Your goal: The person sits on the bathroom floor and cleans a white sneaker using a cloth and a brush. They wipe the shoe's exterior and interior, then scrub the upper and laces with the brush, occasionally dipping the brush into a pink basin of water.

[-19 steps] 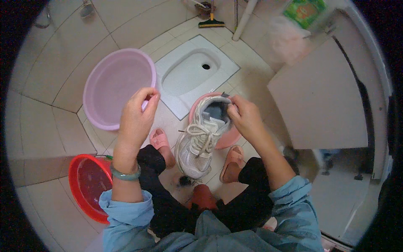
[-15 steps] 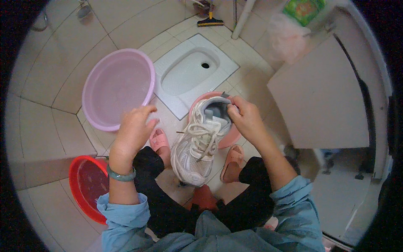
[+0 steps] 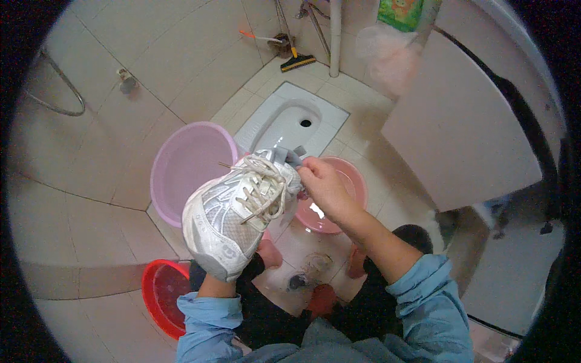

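A white and silver sneaker (image 3: 233, 209) with cream laces is held up in front of me, its toe tilted down to the left. My right hand (image 3: 321, 184) pinches the grey-lined collar at the heel. Behind the shoe, my left hand is hidden; only the forearm shows below the toe, so its fingers cannot be made out. Below and beyond my right hand stands a pink basin (image 3: 360, 187) with water in it. A larger lilac basin (image 3: 172, 175) sits to the left, partly covered by the shoe.
A squat toilet (image 3: 330, 112) is set in the tiled floor ahead. At lower left stands a red bucket (image 3: 151, 284). A floor squeegee (image 3: 298, 62) leans by a white pipe (image 3: 334, 36). On the right hangs a pale panel (image 3: 466, 133), near a green packet (image 3: 400, 13).
The sneaker has moved left and up, swinging away from above the pink basin. My left hand, seen free and apart from the shoe before, is now behind it. The view has shifted.
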`<state>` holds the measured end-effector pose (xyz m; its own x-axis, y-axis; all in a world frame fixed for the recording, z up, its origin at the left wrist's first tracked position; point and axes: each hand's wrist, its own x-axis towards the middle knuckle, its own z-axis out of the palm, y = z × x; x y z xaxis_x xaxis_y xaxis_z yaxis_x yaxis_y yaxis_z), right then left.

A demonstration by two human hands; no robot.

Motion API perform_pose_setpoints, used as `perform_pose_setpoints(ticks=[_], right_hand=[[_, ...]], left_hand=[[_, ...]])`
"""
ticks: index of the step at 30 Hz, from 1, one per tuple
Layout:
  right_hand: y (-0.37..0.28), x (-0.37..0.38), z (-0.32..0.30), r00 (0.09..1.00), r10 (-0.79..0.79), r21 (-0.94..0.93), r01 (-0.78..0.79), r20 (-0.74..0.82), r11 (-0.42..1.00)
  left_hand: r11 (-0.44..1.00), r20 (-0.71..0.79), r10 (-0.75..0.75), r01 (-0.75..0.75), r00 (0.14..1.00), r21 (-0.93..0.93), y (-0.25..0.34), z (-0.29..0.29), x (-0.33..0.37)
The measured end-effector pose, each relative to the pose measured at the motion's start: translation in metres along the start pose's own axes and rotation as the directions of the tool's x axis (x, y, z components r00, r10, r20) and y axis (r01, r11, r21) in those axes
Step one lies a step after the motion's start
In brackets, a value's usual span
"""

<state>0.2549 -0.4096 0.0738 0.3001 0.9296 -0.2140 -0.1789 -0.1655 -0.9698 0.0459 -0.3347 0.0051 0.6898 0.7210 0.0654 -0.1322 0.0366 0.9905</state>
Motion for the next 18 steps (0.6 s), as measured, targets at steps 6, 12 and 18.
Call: perform_pose_setpoints(ticks=[6,12,18], right_hand=[[0.018,0.003,0.017,0.989,0.111,0.365,-0.141,0.101,0.92],[0.006,-0.015,0.015,0.966,0.169,0.469,-0.244,0.197,0.848],[-0.026,-0.05,-0.01,0.891,0.018,0.375,-0.209,0.454,0.903]], left_hand=[[0.959,-0.011,0.097,-0.096,0.995,-0.266,0.013,0.022,0.031],[0.845,-0.146,0.0,-0.078,0.989,-0.53,0.037,0.055,0.044],[0.832,-0.082,0.048,-0.086,0.995,-0.548,0.046,0.059,0.048]])
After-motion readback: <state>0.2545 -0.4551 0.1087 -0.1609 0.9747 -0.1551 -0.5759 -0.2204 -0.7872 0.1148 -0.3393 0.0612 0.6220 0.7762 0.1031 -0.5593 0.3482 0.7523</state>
